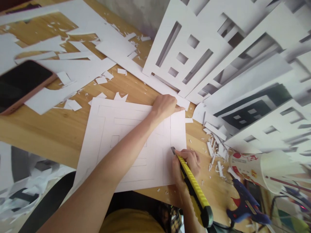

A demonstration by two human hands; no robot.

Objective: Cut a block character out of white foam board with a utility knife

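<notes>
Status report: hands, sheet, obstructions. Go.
Left hand pins the white card sheet at its far edge. Right hand grips the yellow utility knife, blade on the sheet. Paper offcuts lie just right of the sheet.

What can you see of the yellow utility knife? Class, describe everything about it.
The yellow plastic utility knife is long and slim, with a dark ridged strip along its top and a black end cap. Its grey blade tip touches the white pencil-lined card sheet near its right edge. The right hand grips it near the front; the body slants back towards the person.
</notes>
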